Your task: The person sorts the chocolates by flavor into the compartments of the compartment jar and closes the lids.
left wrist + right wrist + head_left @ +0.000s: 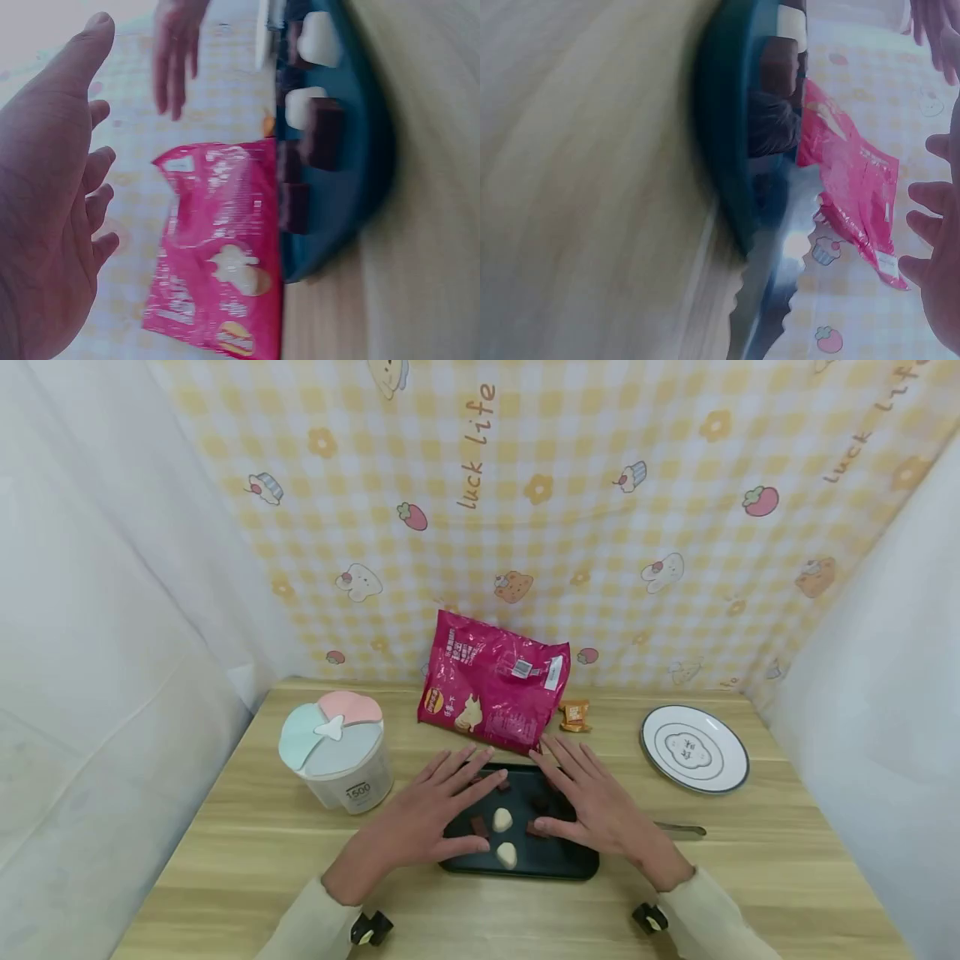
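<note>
My left hand (423,818) and right hand (603,810) hang over a dark tray (555,862), fingers straight and spread, holding nothing. Whether any finger touches the tray cannot be told. On the tray lie brown chocolate-like blocks (324,133) and white rounded pieces (507,855); the hands cover part of them. A black ridged piece (772,124) sits at the tray's right end. By that end is a metal utensil with toothed edges (769,277); in the head view only its handle (681,829) emerges from behind the right wrist.
A magenta snack bag (495,685) lies behind the tray, with a small orange wrapped piece (575,715) beside it. A lidded canister (348,781) stands at left, a white plate (731,760) at right. A checked cloth (540,527) hangs behind the table.
</note>
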Demonstrator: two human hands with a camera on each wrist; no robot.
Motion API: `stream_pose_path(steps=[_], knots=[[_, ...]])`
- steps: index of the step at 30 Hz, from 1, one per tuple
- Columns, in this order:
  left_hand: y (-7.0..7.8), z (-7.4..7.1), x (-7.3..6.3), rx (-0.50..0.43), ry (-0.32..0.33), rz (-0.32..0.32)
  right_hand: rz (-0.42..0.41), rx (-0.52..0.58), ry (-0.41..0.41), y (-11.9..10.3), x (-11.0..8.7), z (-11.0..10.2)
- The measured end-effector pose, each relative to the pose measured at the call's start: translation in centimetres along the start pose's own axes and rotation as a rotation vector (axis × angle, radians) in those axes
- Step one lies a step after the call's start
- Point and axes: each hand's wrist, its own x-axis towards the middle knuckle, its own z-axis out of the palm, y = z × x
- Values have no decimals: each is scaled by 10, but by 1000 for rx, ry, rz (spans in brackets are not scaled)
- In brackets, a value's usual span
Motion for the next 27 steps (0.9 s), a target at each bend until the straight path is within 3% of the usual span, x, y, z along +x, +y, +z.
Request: stream_pose_path(steps=[7, 14, 20, 24, 27], knots=[[6, -20, -12, 60, 57, -43, 5, 31, -11, -7, 10, -3], [-2, -43, -32, 148, 156, -98, -35, 79, 36, -19, 22, 2], [-16, -60, -48, 156, 316, -125, -109, 153, 107, -34, 38, 11], [-28, -62, -59, 158, 440, -145, -186, 197, 129, -44, 53, 22], [-37, -60, -66, 153, 478, -170, -214, 219, 127, -53, 66, 28]])
